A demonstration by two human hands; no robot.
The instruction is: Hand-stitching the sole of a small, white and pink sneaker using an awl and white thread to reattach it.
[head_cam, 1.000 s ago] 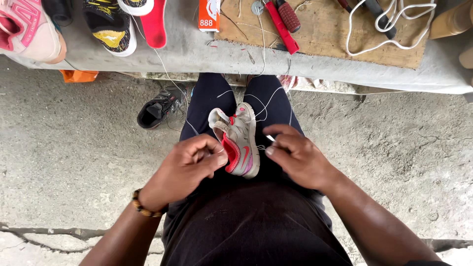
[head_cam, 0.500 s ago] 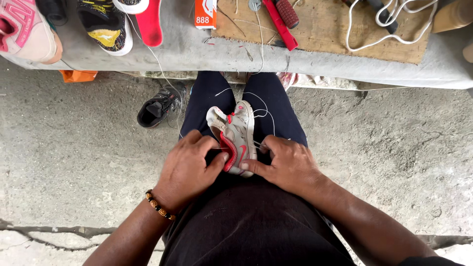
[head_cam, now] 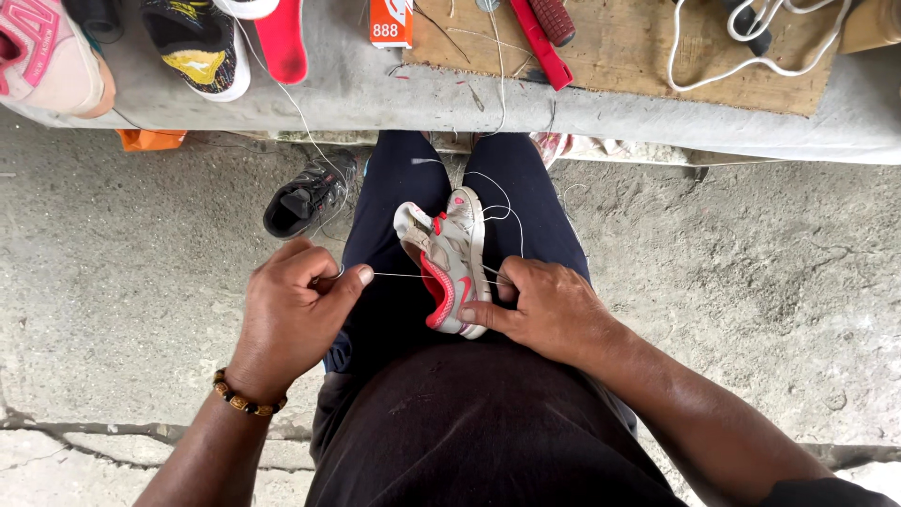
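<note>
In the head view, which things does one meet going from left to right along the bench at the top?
Pink and white shoe → black and yellow shoe → red insole → orange card → red-handled tool → wooden board → white cord.

My right hand (head_cam: 549, 314) hides the small grey-and-red sneaker's (head_cam: 449, 268) heel from me; the pink-and-white shoe (head_cam: 47, 56) and the coiled white cord (head_cam: 751, 47) run past the top edge.

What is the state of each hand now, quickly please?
Left hand: closed, pinching the white thread pulled taut from the shoe.
Right hand: closed in a grip on the small grey and pink shoe on the lap.
</note>
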